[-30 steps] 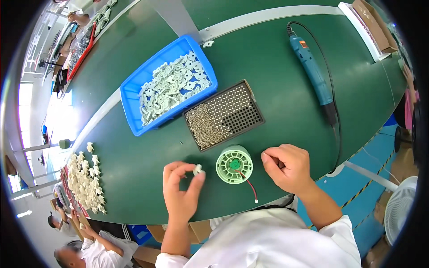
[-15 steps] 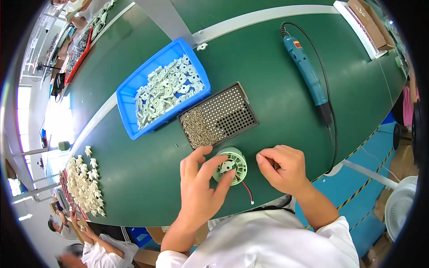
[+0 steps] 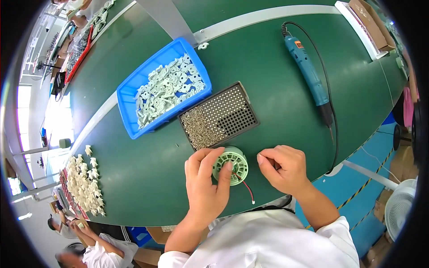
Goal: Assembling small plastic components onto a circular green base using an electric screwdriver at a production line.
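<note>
A round pale green housing (image 3: 240,166) with a slotted, ribbed face stands on the green table near its front edge. Two thin wires, red and dark, trail from it to a small white connector (image 3: 253,202). My left hand (image 3: 206,181) is closed around the housing's left side, its thumb laid over the middle of the face. That thumb hides most of the centre. To the right, apart from the housing, my right hand (image 3: 283,167) is closed with thumb and forefinger pinched; whatever it may hold cannot be made out.
Behind the housing lies a black perforated tray (image 3: 248,105) with many small screws (image 3: 201,127). A blue bin (image 3: 127,109) of pale green brackets touches it. A teal electric screwdriver (image 3: 307,69) with its cable lies right. Cream parts (image 3: 85,185) cover the left edge; a co-worker (image 3: 105,250) sits beyond.
My left fingers have drawn back to the housing's rim, and the thumb has moved up over its centre, covering the small pale bracket seen there before. The right hand has hardly moved.
</note>
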### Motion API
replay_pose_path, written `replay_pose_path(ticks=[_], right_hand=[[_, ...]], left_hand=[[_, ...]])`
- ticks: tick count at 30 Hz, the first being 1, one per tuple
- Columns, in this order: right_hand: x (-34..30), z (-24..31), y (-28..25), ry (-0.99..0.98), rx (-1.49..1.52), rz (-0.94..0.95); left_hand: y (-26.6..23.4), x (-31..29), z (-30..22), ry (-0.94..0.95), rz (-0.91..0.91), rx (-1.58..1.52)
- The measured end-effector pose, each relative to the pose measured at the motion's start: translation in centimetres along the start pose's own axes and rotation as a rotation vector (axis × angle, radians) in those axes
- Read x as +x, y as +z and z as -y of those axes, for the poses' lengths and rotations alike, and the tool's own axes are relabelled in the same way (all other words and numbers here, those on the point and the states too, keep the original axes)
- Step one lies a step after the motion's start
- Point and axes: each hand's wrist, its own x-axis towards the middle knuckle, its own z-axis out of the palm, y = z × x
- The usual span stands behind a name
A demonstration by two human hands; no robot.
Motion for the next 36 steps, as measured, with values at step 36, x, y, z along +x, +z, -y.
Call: replay_pose_path(ticks=[36], right_hand=[[6.7,-3.5,-11.1,0.645,0.033,0.087]], left_hand=[[-6.5,4.4,9.3,0.085,0.068,0.177]])
